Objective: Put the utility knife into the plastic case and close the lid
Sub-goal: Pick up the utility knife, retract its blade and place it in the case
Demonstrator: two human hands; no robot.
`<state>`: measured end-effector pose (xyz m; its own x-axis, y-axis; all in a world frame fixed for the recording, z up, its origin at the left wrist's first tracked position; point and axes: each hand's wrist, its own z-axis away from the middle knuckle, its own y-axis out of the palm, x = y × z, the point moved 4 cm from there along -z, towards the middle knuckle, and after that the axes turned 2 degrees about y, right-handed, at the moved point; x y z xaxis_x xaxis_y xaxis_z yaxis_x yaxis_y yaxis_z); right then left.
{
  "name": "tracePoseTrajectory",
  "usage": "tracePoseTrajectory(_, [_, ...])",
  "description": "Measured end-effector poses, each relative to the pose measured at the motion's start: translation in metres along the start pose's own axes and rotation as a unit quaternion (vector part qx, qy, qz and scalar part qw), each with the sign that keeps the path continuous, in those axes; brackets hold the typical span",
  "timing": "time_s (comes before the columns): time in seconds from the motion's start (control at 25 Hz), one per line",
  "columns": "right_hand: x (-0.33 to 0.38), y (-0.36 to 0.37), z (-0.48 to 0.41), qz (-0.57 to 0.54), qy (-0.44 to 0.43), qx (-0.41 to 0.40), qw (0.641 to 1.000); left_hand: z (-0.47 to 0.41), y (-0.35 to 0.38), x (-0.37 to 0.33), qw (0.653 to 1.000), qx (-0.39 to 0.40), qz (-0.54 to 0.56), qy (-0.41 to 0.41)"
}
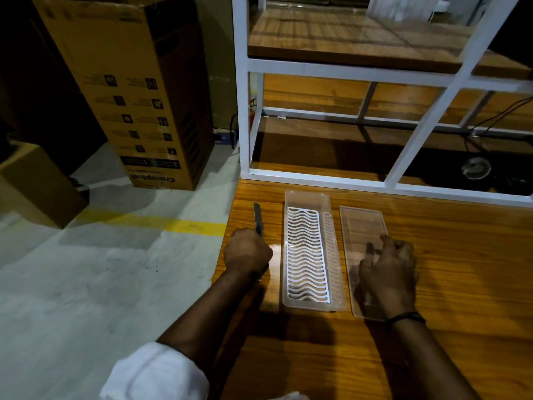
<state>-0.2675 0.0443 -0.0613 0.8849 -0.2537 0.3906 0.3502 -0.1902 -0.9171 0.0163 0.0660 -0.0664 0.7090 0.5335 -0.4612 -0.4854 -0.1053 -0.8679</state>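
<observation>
The left hand [247,251] is curled into a fist around the grey, slim utility knife [257,218], whose far end sticks out past the knuckles and points away along the left edge of the brown wooden table [461,284]. The knife's near end just shows below the wrist. The forearm runs back at a slant to a rolled white sleeve [155,373].

The right hand [388,277] lies palm down with fingers loosely spread on the clear, flat plastic lid [362,226], pressing on it rather than pinching it; a dark band [406,317] circles the wrist.

Between the two hands sits the clear rectangular plastic case [308,197], open, with a white wavy-slotted tray insert [305,255] lying in its bottom. The knife is just left of the case, outside it; the lid lies flat just right of it, alongside.

Behind the case stands a white metal shelf frame [242,111] with wooden boards. On the grey concrete floor [101,269], crossed by a yellow painted line [184,225], stands a tall brown cardboard box [129,90] set upside down: the word "Crompton" reads inverted near its base, with rows of small icons above too small to read.
</observation>
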Motion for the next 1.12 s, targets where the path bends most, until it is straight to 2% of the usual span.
tracePoseTrajectory(0.32, [0.014,0.001,0.013,-0.04,-0.038,0.014,0.998,0.003,-0.002,0.005,0.999,0.001,0.039,0.013])
tracePoseTrajectory(0.56, [0.032,-0.003,0.022,-0.113,-0.106,0.009,0.988,0.004,0.002,0.019,0.995,0.007,0.103,0.009])
tracePoseTrajectory(0.72, [0.047,-0.006,0.028,-0.18,-0.192,-0.005,0.965,0.004,-0.001,0.022,0.966,0.033,0.256,-0.006])
tracePoseTrajectory(0.84, [0.063,-0.01,0.032,-0.237,-0.238,-0.016,0.942,0.011,-0.004,0.01,0.949,0.02,0.313,0.015])
tracePoseTrajectory(0.96, [0.083,-0.011,0.031,-0.328,-0.211,0.005,0.921,0.027,-0.014,-0.016,0.915,-0.009,0.397,0.069])
tracePoseTrajectory(1.12, [0.11,-0.004,0.025,-0.482,-0.101,0.143,0.859,0.041,-0.016,-0.048,0.897,0.005,0.414,0.158])
